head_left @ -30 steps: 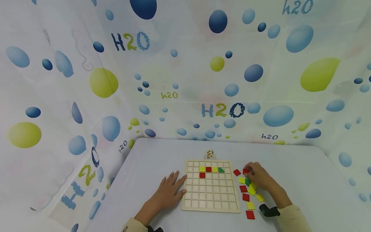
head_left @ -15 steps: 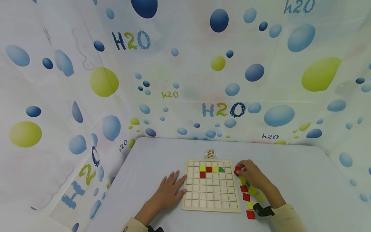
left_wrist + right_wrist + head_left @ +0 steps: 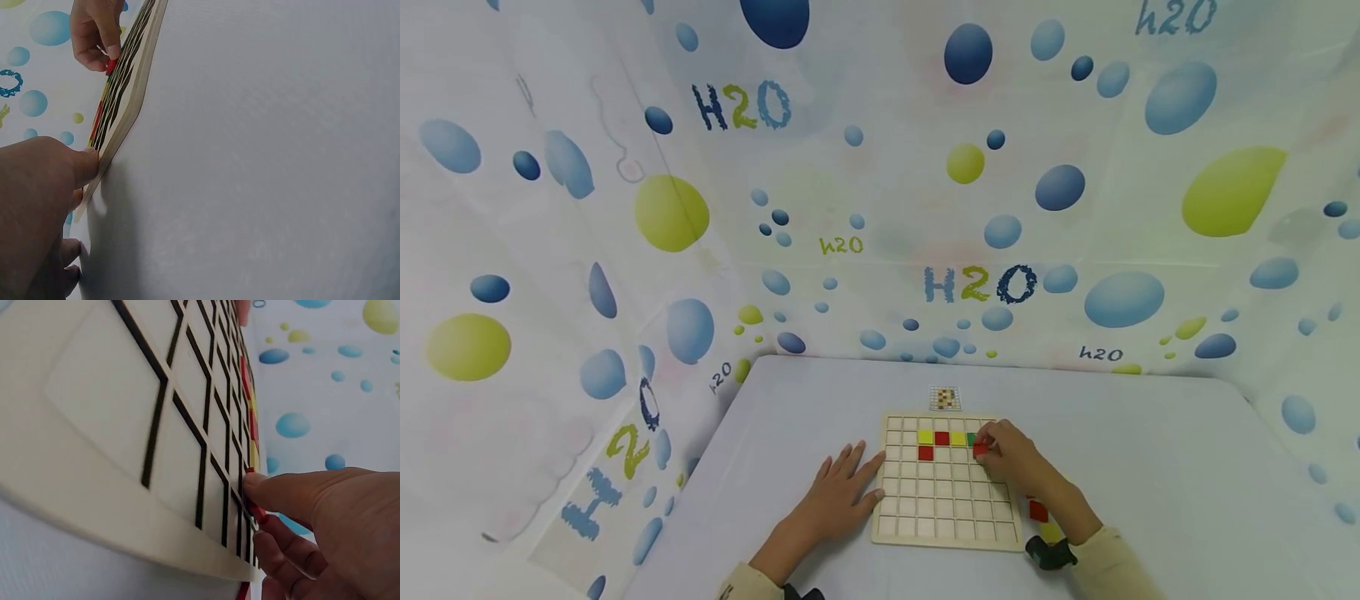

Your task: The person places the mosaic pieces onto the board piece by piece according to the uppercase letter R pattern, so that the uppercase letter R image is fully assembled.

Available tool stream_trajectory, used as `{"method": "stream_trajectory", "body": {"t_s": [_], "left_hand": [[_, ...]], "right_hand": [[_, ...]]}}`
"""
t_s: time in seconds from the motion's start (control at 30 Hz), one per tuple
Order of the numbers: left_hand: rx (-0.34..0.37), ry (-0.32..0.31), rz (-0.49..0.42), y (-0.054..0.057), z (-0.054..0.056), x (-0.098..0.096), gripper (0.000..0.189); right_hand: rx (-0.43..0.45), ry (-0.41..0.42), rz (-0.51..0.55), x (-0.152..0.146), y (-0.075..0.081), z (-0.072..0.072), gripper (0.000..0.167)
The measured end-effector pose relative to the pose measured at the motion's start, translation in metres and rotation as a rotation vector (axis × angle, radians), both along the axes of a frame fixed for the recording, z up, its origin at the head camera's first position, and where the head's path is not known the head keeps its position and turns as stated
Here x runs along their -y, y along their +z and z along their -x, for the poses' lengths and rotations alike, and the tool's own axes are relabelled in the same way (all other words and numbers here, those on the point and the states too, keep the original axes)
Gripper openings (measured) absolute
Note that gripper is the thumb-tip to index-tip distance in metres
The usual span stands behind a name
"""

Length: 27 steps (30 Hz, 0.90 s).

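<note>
A wooden grid board [image 3: 946, 508] lies on the table. My left hand [image 3: 835, 502] rests at its left edge with fingers spread, thumb touching the rim; the left wrist view shows the thumb [image 3: 87, 165] against the wood. Above the right part of the grid, my right hand [image 3: 1018, 460] pinches a red tile [image 3: 980, 450] between thumb and fingers, just below a partly covered green tile [image 3: 972, 438]. In the right wrist view the red tile [image 3: 257, 513] is close to the board's surface; whether it touches cannot be told. Yellow and red tiles sit in the same row, with another red tile [image 3: 926, 453] below.
Beyond the board lies a small printed card [image 3: 945, 398] with a coloured grid pattern. Loose tiles lie right of the board, among them a red one [image 3: 1038, 510] and a yellow one [image 3: 1051, 532]; my right forearm hides others. A patterned sheet [image 3: 880, 167] hangs behind the table.
My right hand has moved left with the red tile, from the loose pieces to over the board's right side. My left hand has stayed at the left edge.
</note>
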<state>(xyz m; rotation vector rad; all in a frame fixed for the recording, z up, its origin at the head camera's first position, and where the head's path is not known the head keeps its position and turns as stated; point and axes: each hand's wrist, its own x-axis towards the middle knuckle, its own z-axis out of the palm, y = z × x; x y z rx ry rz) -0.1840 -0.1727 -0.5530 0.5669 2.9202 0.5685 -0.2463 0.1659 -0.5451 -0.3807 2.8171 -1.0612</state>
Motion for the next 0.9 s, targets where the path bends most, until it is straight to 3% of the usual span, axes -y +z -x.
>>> {"method": "stream_trajectory", "body": {"t_s": [0.23,0.43,0.73,0.9], "left_hand": [[0.009,0.0,-0.007,-0.001,-0.001,0.001,0.063],[-0.003,0.009,0.014,-0.001,-0.001,0.002,0.063],[-0.01,0.003,0.004,-0.001,-0.001,0.001,0.063],[-0.014,0.0,0.004,-0.001,0.0,0.001,0.063]], "right_hand": [[-0.072,0.01,-0.052,0.01,0.001,-0.004,0.014],[-0.069,-0.013,-0.069,0.012,0.001,-0.007,0.019],[-0.076,-0.029,-0.096,0.012,0.003,-0.012,0.009],[-0.059,-0.03,-0.055,0.001,0.01,-0.014,0.01]]}}
